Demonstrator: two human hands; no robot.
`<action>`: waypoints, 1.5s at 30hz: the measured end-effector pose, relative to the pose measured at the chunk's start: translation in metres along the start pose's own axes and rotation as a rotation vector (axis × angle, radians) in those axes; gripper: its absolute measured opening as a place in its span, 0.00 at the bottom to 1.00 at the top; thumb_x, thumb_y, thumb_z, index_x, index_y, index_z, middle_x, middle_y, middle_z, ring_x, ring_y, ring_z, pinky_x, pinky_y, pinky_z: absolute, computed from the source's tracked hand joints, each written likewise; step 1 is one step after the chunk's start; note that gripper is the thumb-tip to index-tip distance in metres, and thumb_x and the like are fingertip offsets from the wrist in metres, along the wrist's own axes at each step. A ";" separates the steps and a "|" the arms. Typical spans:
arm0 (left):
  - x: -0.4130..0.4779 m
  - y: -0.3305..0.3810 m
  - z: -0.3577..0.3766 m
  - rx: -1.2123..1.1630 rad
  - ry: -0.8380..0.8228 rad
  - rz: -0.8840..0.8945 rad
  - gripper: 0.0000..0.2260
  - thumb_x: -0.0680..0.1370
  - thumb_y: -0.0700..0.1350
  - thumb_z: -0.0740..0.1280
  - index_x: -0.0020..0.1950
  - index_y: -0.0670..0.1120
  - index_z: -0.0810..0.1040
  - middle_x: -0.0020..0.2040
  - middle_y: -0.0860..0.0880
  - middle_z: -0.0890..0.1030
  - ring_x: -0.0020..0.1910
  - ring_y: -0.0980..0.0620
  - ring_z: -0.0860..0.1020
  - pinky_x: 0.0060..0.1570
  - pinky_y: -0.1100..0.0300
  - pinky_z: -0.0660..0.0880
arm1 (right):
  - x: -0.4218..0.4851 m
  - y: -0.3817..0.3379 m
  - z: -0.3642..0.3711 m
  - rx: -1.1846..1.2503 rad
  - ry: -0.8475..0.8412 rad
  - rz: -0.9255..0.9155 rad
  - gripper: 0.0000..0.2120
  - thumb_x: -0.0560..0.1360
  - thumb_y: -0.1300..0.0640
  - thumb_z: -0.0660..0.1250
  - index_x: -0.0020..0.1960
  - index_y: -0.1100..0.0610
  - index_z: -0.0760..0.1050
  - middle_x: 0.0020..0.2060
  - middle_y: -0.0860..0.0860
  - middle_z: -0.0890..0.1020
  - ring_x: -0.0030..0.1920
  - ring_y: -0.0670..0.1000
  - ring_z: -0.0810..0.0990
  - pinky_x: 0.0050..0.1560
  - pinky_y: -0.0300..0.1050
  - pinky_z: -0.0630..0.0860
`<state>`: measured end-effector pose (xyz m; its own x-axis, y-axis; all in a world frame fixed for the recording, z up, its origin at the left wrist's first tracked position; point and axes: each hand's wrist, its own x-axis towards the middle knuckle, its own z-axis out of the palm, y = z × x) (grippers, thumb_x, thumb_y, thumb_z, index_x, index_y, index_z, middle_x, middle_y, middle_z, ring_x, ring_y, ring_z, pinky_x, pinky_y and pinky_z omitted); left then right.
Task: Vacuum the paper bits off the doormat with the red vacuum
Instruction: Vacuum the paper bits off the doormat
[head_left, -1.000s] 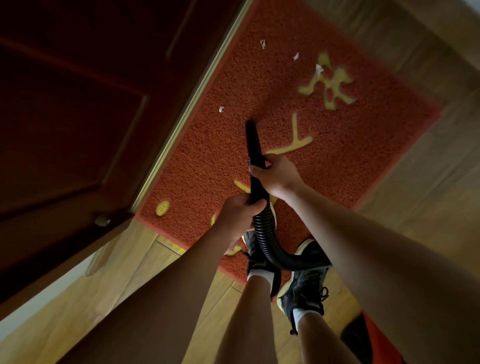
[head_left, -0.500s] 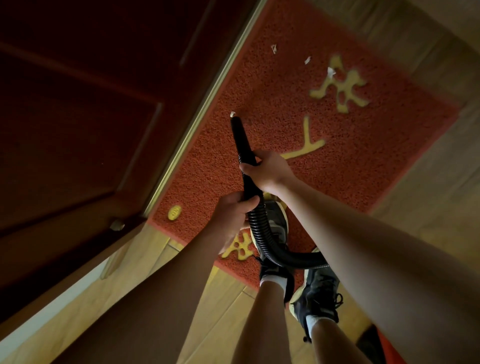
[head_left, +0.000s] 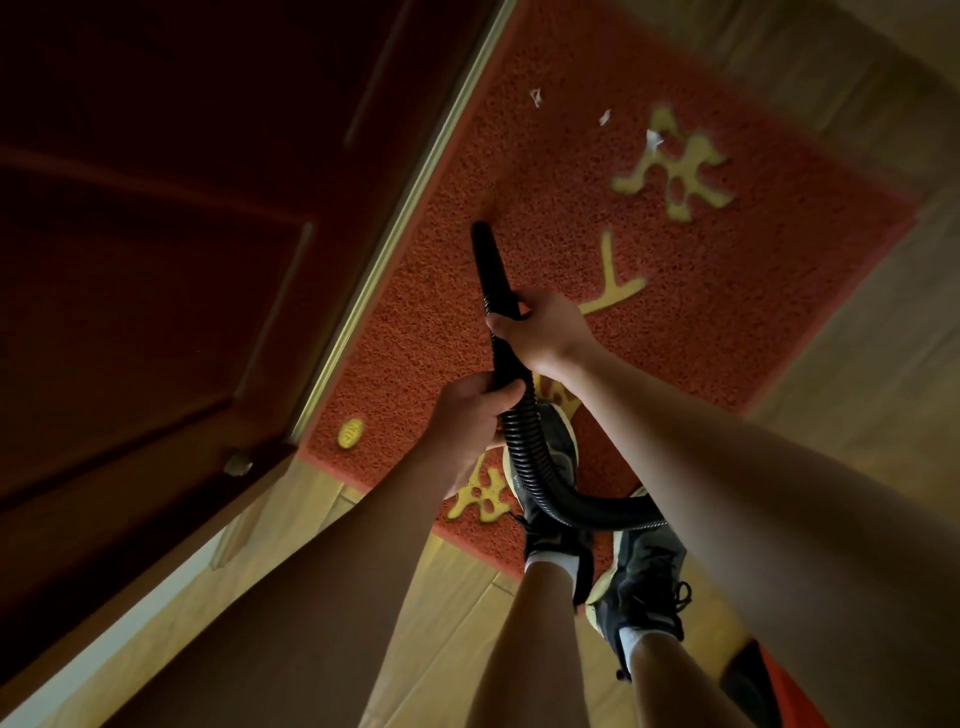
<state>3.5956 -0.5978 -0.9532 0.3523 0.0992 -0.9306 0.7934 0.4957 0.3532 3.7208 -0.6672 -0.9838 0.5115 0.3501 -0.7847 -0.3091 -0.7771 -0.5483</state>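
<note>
Doormat of red looped pile lies on the wooden floor, one long edge running along the metal threshold strip of a dark red door. Yellow characters are set into its surface. Three white paper bits rest on the far part of the mat: one nearer the threshold, one in the middle, and the largest at the top edge of the far yellow character. They lie well apart from the tip of the black nozzle, which points down at bare pile nearer the person; whether the tip touches the mat cannot be told.

The right hand holds the nozzle at its lower end, fingers curled round it. The left hand grips just below, where the nozzle joins the ribbed black hose, thumb wrapped over the top. The hose bends down across the left shoe, which stands on the near part of the mat, then sweeps right under the right forearm. The right shoe is on the floor at the mat's near edge. At the bottom right corner a black and red part of the vacuum body shows, mostly cut off.
</note>
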 end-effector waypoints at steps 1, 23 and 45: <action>0.001 0.003 0.003 0.011 -0.005 0.002 0.08 0.81 0.41 0.67 0.58 0.41 0.83 0.45 0.47 0.85 0.47 0.47 0.84 0.48 0.53 0.77 | 0.000 0.000 -0.005 0.003 0.006 0.003 0.14 0.77 0.48 0.69 0.60 0.52 0.80 0.46 0.52 0.85 0.46 0.52 0.84 0.49 0.51 0.82; 0.021 0.078 0.128 0.228 -0.090 0.014 0.05 0.82 0.43 0.67 0.52 0.46 0.83 0.47 0.49 0.84 0.47 0.50 0.82 0.48 0.53 0.77 | 0.010 0.027 -0.153 0.119 0.133 0.098 0.11 0.80 0.51 0.67 0.57 0.57 0.80 0.46 0.52 0.84 0.44 0.52 0.83 0.47 0.51 0.82; 0.034 0.105 0.148 0.203 -0.023 -0.005 0.11 0.83 0.43 0.66 0.62 0.40 0.81 0.50 0.46 0.83 0.50 0.48 0.82 0.51 0.50 0.78 | 0.039 0.010 -0.180 0.018 0.034 0.044 0.12 0.80 0.51 0.65 0.60 0.55 0.79 0.39 0.48 0.80 0.36 0.46 0.79 0.29 0.38 0.71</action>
<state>3.7639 -0.6701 -0.9335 0.3576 0.0767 -0.9307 0.8780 0.3119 0.3631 3.8821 -0.7559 -0.9673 0.5241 0.2980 -0.7979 -0.3458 -0.7817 -0.5190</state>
